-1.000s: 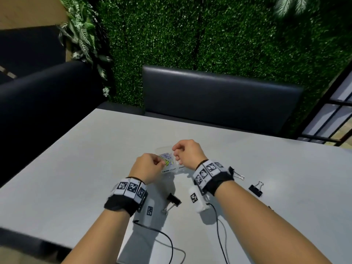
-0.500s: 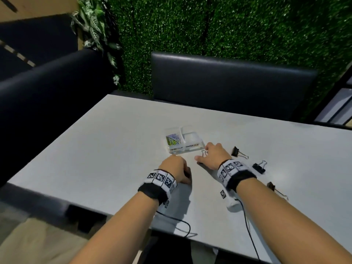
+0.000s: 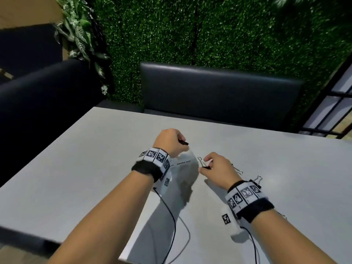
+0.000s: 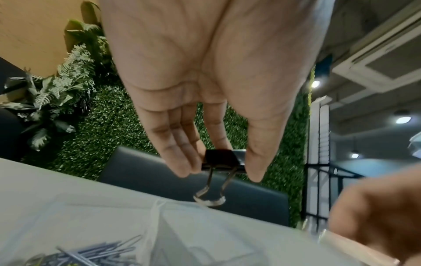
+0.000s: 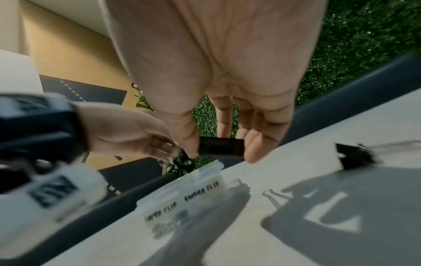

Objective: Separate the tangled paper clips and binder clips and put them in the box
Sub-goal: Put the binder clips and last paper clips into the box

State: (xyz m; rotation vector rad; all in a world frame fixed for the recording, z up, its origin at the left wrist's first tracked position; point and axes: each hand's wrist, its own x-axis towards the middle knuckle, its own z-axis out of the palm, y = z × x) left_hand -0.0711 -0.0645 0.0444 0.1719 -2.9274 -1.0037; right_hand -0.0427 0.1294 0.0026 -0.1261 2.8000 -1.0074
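My left hand [image 3: 181, 141] pinches a black binder clip [image 4: 224, 160] by its body, silver handles hanging down, above the clear plastic box [image 3: 183, 164]. The left wrist view shows several paper clips [image 4: 95, 252] lying in that box. My right hand [image 3: 204, 164] pinches a second black binder clip [image 5: 221, 146] just right of the box [image 5: 182, 194], slightly above the table. My left wrist hides most of the box in the head view.
Two more binder clips [image 3: 238, 170] [image 3: 257, 181] lie on the grey table [image 3: 95, 178] behind my right wrist, and a loose paper clip [image 5: 273, 198] lies near the box. Dark seats and a green hedge wall stand beyond the far edge. Cables trail toward the near edge.
Both hands came up off the table, each with a binder clip. The left hand moved forward over the box; the right hand stayed just right of it.
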